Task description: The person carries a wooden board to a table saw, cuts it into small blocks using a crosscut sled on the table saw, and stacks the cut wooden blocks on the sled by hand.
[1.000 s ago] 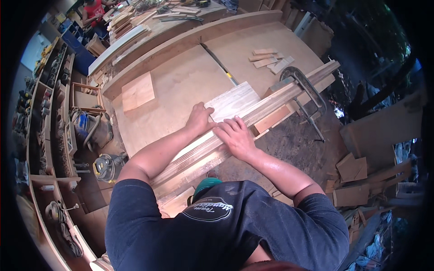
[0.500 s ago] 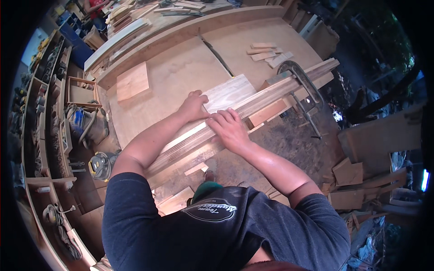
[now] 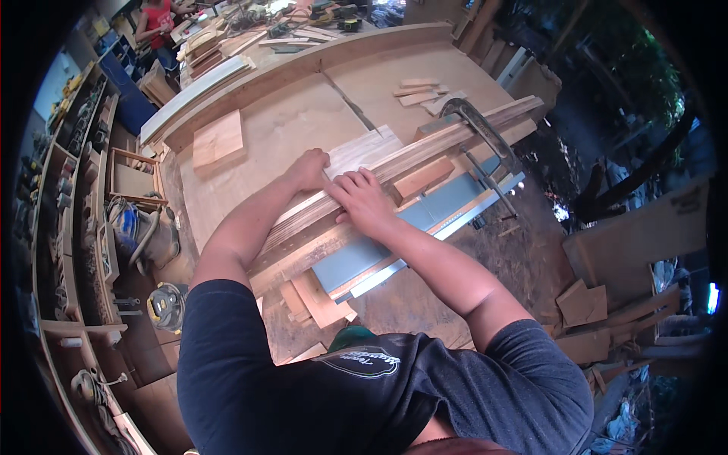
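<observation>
A pale flat board [image 3: 368,150] lies on the broad plywood surface, its long side against a layered wooden beam [image 3: 432,156]. My left hand [image 3: 311,168] is closed at the board's left end, fingers curled on its edge. My right hand [image 3: 362,199] reaches over the beam, fingers across its top close to the board and thumb on the near side. What its fingertips press on is partly hidden. A dark metal C-clamp [image 3: 485,133] grips the beam toward its right end. Beyond the board, a narrow slot [image 3: 350,106] runs across the plywood.
A square wooden block [image 3: 218,142] sits at the left, and several short offcuts [image 3: 419,91] lie at the far right. A raised wooden rail [image 3: 303,67] bounds the back. Below the beam shows a blue-grey saw table [image 3: 356,265]. A person in red [image 3: 158,23] stands far left.
My view has shifted, bringing the blue-grey saw table below the beam into sight. Both hands stay by the board and beam; my left fingers are more tightly curled.
</observation>
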Motion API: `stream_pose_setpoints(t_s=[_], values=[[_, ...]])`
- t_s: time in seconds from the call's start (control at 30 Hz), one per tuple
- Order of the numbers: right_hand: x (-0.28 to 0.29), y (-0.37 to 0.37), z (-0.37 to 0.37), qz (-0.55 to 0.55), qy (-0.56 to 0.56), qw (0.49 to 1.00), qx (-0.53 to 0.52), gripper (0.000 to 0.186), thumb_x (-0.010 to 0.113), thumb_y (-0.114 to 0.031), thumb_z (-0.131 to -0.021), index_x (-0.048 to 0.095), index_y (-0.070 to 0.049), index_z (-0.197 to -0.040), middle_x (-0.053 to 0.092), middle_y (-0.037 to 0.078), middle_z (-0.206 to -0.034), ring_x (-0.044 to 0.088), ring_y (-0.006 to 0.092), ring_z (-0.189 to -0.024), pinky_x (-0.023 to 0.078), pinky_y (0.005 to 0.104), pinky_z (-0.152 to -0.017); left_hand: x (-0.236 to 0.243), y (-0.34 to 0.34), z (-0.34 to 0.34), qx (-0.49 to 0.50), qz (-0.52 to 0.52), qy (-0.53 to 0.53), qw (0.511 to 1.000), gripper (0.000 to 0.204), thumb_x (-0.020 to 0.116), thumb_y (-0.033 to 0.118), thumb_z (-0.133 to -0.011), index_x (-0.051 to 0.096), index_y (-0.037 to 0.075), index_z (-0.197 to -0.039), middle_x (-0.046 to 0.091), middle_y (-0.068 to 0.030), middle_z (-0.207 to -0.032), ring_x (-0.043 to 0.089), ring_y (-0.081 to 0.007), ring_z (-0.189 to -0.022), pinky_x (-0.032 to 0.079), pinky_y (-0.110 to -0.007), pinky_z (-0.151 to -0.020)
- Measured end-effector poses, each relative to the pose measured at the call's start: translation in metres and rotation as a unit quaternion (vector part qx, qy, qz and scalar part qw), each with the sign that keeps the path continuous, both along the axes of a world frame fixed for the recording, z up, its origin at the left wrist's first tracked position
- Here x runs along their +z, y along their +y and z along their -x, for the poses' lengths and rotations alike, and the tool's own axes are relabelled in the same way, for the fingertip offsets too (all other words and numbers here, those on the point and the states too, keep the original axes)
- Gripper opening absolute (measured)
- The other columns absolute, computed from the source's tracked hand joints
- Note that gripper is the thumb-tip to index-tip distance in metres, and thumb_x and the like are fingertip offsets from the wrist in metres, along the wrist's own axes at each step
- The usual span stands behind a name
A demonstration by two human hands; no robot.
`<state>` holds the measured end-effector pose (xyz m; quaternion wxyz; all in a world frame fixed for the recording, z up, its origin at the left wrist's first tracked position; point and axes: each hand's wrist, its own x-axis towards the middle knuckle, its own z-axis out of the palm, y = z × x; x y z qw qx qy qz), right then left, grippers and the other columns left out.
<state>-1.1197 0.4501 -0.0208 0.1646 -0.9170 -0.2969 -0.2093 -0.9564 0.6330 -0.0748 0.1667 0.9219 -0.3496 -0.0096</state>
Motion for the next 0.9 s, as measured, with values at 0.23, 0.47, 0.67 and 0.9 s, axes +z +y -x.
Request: stream_pose_setpoints(t_s=[0.23, 0.47, 0.67, 0.9], values=[[-0.006, 0.003, -0.003, -0.002, -0.026, 1.000, -0.013, 0.070, 0.084, -0.026, -0.061, 0.053, -0.013, -0.123, 0.057, 0.004, -0.117, 0.050, 0.0230, -0.120, 0.031, 0.0452, -0.110, -0.004, -0.001, -0.021, -0.010, -0.053, 0.009, 0.998, 0.043, 0.078, 0.031, -0.067, 0.066, 0.006, -0.099, 0.062, -0.0187, -0.109, 0.058, -0.0365, -0.108, 0.048, -0.042, -0.094], [-0.016, 0.004, -0.007, -0.007, -0.001, 1.000, -0.020, 0.071, 0.083, -0.020, -0.061, 0.053, -0.012, -0.125, 0.058, 0.005, -0.117, 0.051, 0.0236, -0.119, 0.031, 0.0450, -0.109, -0.012, -0.005, -0.032, -0.019, -0.066, -0.006, 0.998, 0.044, 0.078, 0.035, -0.069, 0.067, 0.006, -0.100, 0.063, -0.0206, -0.108, 0.061, -0.0384, -0.103, 0.050, -0.042, -0.091], [-0.011, 0.011, -0.012, 0.009, 0.015, 0.999, -0.033, 0.075, 0.085, -0.025, -0.060, 0.053, -0.013, -0.126, 0.058, 0.004, -0.115, 0.051, 0.0217, -0.117, 0.031, 0.0435, -0.108, -0.008, 0.000, -0.027, -0.009, -0.059, 0.010, 0.998, 0.048, 0.077, 0.039, -0.070, 0.067, 0.004, -0.102, 0.063, -0.0217, -0.108, 0.060, -0.0388, -0.106, 0.050, -0.042, -0.092], [0.006, -0.002, -0.007, 0.005, 0.050, 0.999, -0.020, 0.070, 0.081, -0.016, -0.060, 0.054, -0.012, -0.125, 0.058, 0.005, -0.111, 0.052, 0.0240, -0.114, 0.033, 0.0427, -0.106, 0.003, -0.008, 0.000, -0.016, -0.037, 0.047, 0.998, 0.047, 0.077, 0.037, -0.067, 0.065, 0.005, -0.100, 0.059, -0.0190, -0.108, 0.056, -0.0377, -0.109, 0.048, -0.042, -0.093]])
